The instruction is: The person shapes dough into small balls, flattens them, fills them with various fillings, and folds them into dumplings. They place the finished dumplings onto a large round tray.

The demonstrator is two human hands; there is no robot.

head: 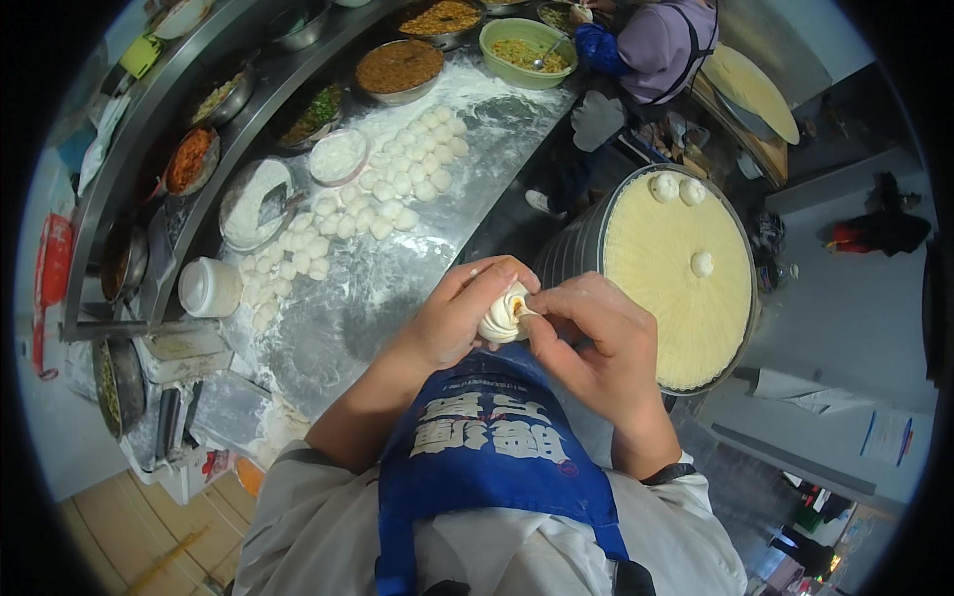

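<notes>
A pleated dough bun (pixel 501 319) rests in my left hand (pixel 463 309), whose fingers curl around its side. Orange-brown filling shows through the small gap at its top. My right hand (pixel 604 335) pinches the dough at that gap between thumb and forefinger. To the right stands a round stacked steamer lined with a pale ribbed mat (pixel 671 320). Two finished buns (pixel 678 190) sit side by side at the mat's far edge, and a single bun (pixel 702 264) lies nearer its middle. Many small dough pieces (pixel 410 160) lie on the floured steel table (pixel 373 298) to the left.
Flour fills a tub (pixel 339 156) and a bowl with a scraper (pixel 257 205). Behind them are a meat-coloured filling bowl (pixel 400 67) and a green basin with a spoon (pixel 528 56). A co-worker in a purple top (pixel 659 48) stands past the steamer. A lidded white container (pixel 210 287) is at left.
</notes>
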